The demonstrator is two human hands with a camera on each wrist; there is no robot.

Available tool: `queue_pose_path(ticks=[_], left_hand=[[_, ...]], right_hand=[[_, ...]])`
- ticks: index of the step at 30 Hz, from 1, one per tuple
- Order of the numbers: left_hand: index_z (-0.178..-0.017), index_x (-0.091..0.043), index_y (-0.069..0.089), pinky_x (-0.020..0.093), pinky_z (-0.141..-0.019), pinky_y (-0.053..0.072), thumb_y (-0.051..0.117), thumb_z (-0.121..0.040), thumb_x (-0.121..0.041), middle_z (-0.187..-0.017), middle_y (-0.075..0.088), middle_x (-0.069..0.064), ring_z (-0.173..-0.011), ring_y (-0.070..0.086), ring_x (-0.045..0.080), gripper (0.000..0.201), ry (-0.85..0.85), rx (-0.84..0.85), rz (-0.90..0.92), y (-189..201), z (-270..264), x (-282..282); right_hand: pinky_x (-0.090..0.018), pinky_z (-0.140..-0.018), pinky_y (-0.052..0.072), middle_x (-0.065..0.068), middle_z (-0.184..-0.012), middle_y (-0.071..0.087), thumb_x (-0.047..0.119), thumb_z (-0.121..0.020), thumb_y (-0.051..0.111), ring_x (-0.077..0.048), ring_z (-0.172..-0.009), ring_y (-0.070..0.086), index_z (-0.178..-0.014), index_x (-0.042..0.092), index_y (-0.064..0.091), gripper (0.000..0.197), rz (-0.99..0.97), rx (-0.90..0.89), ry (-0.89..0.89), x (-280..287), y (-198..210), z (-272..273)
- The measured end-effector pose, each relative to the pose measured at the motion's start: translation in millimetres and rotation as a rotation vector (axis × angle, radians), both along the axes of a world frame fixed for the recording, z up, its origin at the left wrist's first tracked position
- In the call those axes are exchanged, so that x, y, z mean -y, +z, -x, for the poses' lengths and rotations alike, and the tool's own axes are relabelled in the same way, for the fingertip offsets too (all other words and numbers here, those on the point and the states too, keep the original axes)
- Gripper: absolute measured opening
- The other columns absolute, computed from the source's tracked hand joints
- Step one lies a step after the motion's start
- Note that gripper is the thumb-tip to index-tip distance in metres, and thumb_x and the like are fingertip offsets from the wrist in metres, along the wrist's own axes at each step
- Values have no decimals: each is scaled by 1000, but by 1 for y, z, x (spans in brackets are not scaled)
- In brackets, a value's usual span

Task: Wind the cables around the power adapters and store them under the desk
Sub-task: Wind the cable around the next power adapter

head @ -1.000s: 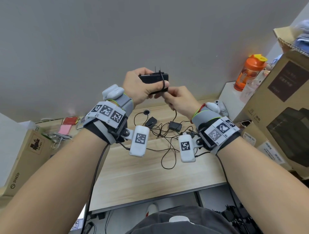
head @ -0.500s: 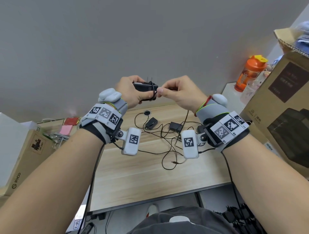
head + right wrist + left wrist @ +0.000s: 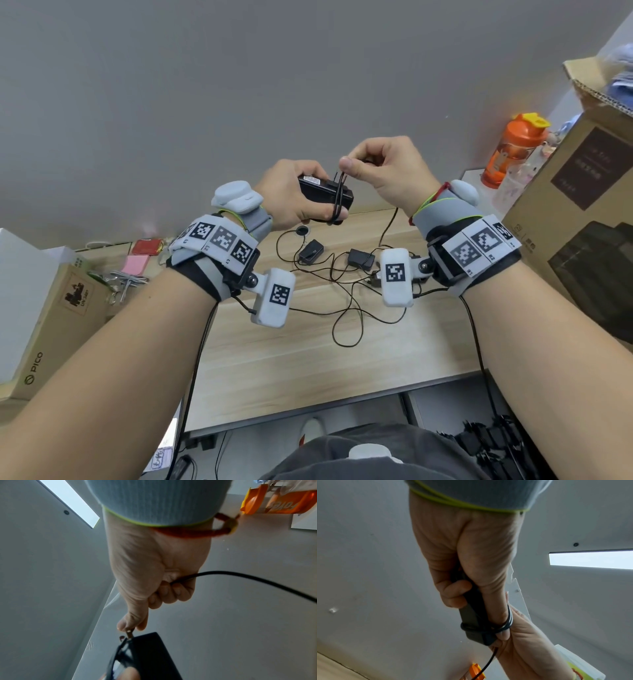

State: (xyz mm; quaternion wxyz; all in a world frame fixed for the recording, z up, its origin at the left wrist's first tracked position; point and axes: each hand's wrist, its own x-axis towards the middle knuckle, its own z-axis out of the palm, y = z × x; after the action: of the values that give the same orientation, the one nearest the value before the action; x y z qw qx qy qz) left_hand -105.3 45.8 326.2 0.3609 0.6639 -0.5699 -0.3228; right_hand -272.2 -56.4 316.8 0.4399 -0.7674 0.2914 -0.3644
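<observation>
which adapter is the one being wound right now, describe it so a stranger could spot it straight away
Above the light wooden desk, look at the person's two raised hands. The left hand grips a black rectangular power adapter, and the right hand pinches its thin black cable just above it. Unlike the two smaller black adapters lying on the desk, it is held in the air with cable loops around one end.

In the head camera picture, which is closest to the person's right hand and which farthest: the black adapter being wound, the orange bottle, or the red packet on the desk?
From the right hand:
1. Black adapter, just to its left, held in the left hand.
2. Orange bottle, off to its right by the boxes.
3. Red packet, far left on the desk.
</observation>
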Motion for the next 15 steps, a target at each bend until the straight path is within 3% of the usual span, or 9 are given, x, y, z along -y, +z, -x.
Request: queue_pose_path(ticks=[2,5,10,13,15], left_hand=[[-74,-28,63,29,-50,48,95,-54,-32,-60,64,-7,-49,53,16,37,-7,-43,19,2,1,-1],[-75,-24,61,25,-46,45,93,-61,-19,-56,61,-8,-47,51,15,35,-8,-108,44,4,5,-1],[-77,-14,54,21,-40,41,89,-67,-13,-67,61,7,-42,51,10,37,105,-217,124,5,9,1],[-77,-14,53,24,-44,43,90,-66,-16,-68,62,5,-46,52,14,39,197,-293,180,4,3,3],[-77,-14,52,24,-44,44,91,-66,-18,-70,62,4,-45,53,12,40,256,-299,197,3,-1,5]], right_hand=[[-16,-57,38,15,-55,55,22,-89,72,-1,-53,43,-71,20,66,20,-28,-4,-9,-1,-2,1],[-10,-48,31,17,-45,48,21,-95,64,0,-43,38,-74,16,65,22,-73,-22,-2,-5,-8,-2],[-21,-49,28,13,-48,44,26,-101,53,-6,-46,33,-80,-3,64,38,-155,-105,-12,-10,-26,-11],[-25,-52,28,6,-53,44,29,-101,52,-12,-51,34,-84,9,72,32,-162,-166,64,-20,-34,-14],[-23,-52,27,9,-52,38,31,-101,52,-10,-51,32,-94,12,75,31,-140,-195,112,-28,-35,-15]])
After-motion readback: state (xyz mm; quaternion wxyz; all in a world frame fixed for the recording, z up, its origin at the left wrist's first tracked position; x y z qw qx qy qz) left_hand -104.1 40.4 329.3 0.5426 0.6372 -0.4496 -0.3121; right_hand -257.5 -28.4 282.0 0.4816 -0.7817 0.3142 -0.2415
